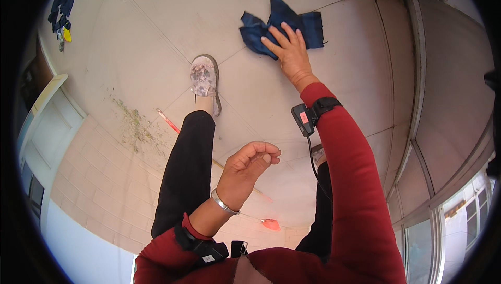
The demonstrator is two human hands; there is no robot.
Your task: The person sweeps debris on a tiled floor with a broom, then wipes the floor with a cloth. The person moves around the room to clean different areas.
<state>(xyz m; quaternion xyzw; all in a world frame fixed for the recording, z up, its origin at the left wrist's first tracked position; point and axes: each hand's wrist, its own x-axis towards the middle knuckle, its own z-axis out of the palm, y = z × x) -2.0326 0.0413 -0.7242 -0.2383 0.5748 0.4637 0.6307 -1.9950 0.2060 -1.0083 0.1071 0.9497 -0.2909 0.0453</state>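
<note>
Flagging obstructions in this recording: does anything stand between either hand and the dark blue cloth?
Nothing visible does. The right hand already has its fingers on the dark blue cloth; between the left hand and the cloth, only floor shows.

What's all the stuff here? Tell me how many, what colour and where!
Cloth: one, dark blue, upper middle
Bundle: one, dark blue, top left
Yellow thing: one, yellow, beside bundle, kind unclear
Plant bits: many, greenish, left
Stick: seemingly one, red where clearest, left of middle
Small thing: one, red, lower middle, kind unclear
Floor: one, pale beige, middle
Panel: one, whitish, left edge
Framed panels: several, greyish, right
Windows: several, whitish frames, lower right
Shoes: two, pale, one upper middle, one mostly hidden
Wrist devices: two, black, both wrists
Cable: one, black, below right device
Bracelet: one, silver, left wrist
Trouser legs: two, black, lower middle
Sleeves: two, red, bottom
Left hand: one, bare, centre
Right hand: one, bare, on cloth
</note>
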